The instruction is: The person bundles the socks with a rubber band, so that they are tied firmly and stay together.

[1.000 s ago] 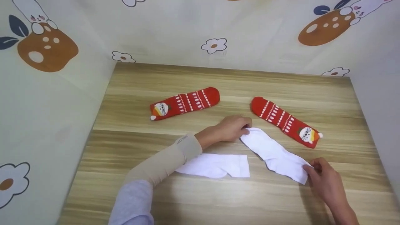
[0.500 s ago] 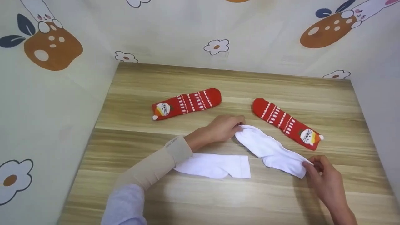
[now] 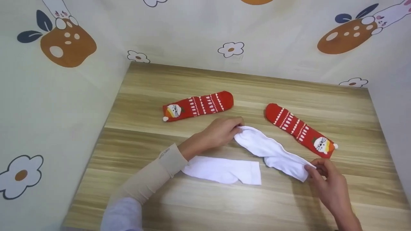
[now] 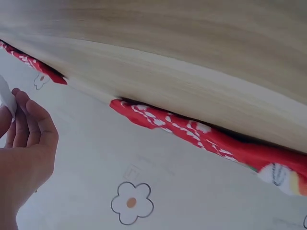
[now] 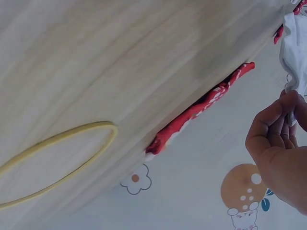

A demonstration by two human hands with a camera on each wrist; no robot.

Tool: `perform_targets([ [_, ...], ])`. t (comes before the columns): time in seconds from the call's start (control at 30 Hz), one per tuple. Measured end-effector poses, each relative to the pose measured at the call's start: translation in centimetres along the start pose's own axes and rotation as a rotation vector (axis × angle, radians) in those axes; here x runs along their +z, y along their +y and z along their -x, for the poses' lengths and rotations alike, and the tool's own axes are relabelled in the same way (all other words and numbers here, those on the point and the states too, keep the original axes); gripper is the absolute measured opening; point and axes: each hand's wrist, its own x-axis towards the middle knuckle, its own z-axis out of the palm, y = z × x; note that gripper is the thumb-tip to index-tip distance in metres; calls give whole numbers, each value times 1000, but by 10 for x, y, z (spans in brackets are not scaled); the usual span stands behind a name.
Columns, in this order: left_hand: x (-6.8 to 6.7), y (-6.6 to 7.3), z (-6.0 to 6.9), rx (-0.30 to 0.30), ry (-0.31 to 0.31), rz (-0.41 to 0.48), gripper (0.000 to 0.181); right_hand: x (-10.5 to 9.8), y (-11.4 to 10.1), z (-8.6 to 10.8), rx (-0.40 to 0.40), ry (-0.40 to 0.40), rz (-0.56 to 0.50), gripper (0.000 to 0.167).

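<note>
We find room between the left red sock (image 3: 198, 106) and right red sock (image 3: 297, 129); the held white sock (image 3: 273, 152) obstructs nearside access.

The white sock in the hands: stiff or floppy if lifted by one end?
Probably floppy: the held white sock ripples along its upper edge between the left hand and right hand. It's likely light, since fingertip pinches hold it. Its thin-looking cloth would probably crumple rather than roll if pushed.
</note>
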Motion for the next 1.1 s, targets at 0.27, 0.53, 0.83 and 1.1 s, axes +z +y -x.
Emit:
perform_targets([
  [0.27, -11, -5, 24, -4, 83, 12, 18, 6, -18, -1, -65, 5, -4, 20],
  [0.53, -25, -5, 46, -85, 93, 49, 20, 6, -35, -6, -80, -32, 12, 20],
  [0.83, -31, -8, 65, -147, 107, 27, 21, 11, -49, -8, -98, -60, 2, 20],
  [1.1, -39, -10, 85, -197, 120, 44, 23, 17, -60, -12, -176, -45, -34, 19],
])
